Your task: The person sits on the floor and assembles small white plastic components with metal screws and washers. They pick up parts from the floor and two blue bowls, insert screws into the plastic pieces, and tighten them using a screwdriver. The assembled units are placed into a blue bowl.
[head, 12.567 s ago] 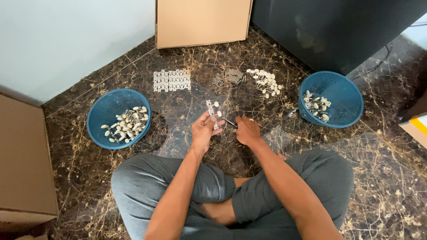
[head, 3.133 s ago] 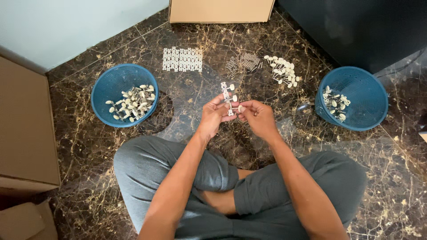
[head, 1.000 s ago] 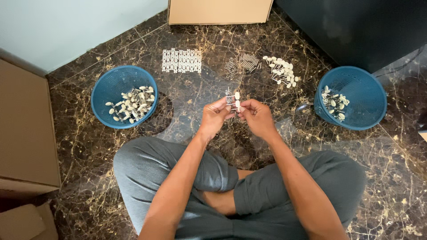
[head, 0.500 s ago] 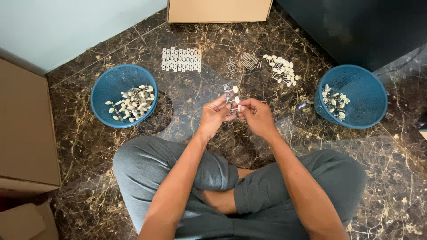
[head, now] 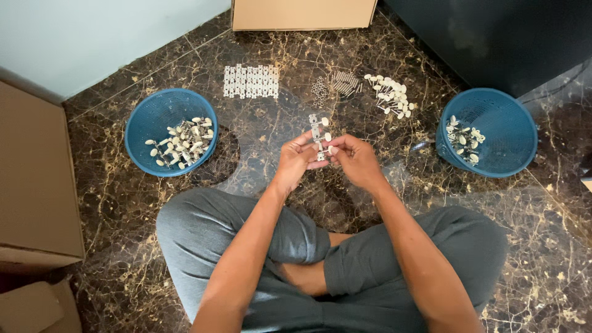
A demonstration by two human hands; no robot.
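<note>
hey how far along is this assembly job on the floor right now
Done: assembled pieces with cream knobs lie in the left basket and the right basket. In hand: the left hand and right hand hold a metal strip carrying cream knobs. Left: a row of bare plates, small metal parts and loose knobs on the floor. Roughly midway, I'd guess.

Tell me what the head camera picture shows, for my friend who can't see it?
A person sitting cross-legged on a dark marble floor holds a small metal strip with white knobs between the left hand and right hand. A blue basket of similar parts sits on each side, with loose parts ahead.
</note>
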